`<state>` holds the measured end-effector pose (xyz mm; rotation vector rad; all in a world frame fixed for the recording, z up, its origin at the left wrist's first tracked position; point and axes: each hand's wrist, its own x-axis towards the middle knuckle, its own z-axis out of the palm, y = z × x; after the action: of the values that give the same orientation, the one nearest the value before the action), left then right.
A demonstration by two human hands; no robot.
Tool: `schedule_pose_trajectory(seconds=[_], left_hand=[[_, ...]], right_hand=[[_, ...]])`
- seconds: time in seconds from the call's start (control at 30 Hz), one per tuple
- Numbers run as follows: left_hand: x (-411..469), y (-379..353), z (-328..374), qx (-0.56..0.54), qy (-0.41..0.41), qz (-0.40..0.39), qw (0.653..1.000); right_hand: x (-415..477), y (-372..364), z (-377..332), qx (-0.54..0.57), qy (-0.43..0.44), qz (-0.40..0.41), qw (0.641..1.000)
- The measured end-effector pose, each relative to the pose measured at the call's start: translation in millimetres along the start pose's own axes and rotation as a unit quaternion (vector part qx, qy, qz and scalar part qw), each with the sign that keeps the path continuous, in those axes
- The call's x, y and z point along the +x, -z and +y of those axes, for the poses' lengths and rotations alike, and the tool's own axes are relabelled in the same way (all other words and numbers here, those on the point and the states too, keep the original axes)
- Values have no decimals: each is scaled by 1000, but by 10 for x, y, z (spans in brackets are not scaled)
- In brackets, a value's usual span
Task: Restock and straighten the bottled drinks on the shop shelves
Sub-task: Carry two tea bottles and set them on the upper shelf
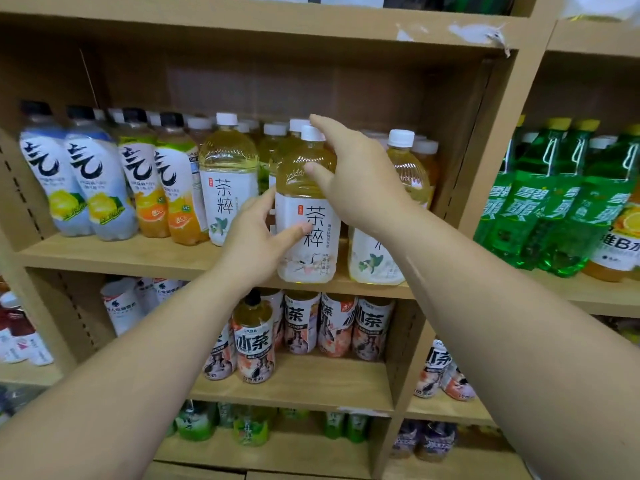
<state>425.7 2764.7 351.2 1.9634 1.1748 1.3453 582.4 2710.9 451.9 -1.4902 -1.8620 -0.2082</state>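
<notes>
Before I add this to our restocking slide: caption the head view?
Left hand and right hand hold a tea bottle upright at the shelf edge, among matching bottles.

Brown shelves [104,252] are standing one above another. Bits of torn white paper [474,31] are sticking to the top board [242,20].
</notes>
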Motion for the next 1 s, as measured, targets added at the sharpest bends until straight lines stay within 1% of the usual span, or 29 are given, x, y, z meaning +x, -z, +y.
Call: schedule_pose_trajectory(seconds=[0.1, 0.17, 0.33, 0.4, 0.43, 0.5, 0.53, 0.6, 0.67, 0.73, 0.83, 0.9, 1.0], left_hand=[[0, -54, 38, 12, -4, 1, 1000], [-9, -98, 75, 26, -6, 10, 1000], [-100, -186, 81, 59, -3, 38, 998], [-195, -240, 113, 86, -1, 88, 992], [-248, -264, 154, 101, -14, 125, 987], [-350, -337, 300, 120, -82, 190, 971], [-391, -392, 392, 126, -122, 209, 962], [-458, -554, 579, 127, -197, 221, 947], [-549, -789, 741, 116, -253, 209, 938], [-669, -1104, 862, 90, -287, 169, 938], [-876, -1694, 997, 40, -296, 70, 952], [-1037, -2149, 1073, 28, -295, 7, 955], [-1299, -2853, 1180, 19, -285, -65, 956]], right_hand=[[-83, 40, 57, -73, 37, 1, 997], [-142, 54, 128, -91, 54, 20, 994], [-391, 96, 419, -59, 102, 99, 988], [-518, 142, 566, -54, 114, 125, 984], [-578, 177, 645, -49, 114, 137, 983], [-708, 264, 811, -36, 111, 159, 980], [-778, 314, 906, -32, 107, 165, 980], [-946, 413, 1128, -27, 84, 173, 981], [-1174, 510, 1390, -17, 47, 175, 983], [-1469, 598, 1705, -17, 3, 168, 986], [-1978, 685, 2262, 5, -58, 158, 986], [-2318, 758, 2666, 3, -100, 159, 982], [-2782, 915, 3301, -11, -152, 144, 978]])
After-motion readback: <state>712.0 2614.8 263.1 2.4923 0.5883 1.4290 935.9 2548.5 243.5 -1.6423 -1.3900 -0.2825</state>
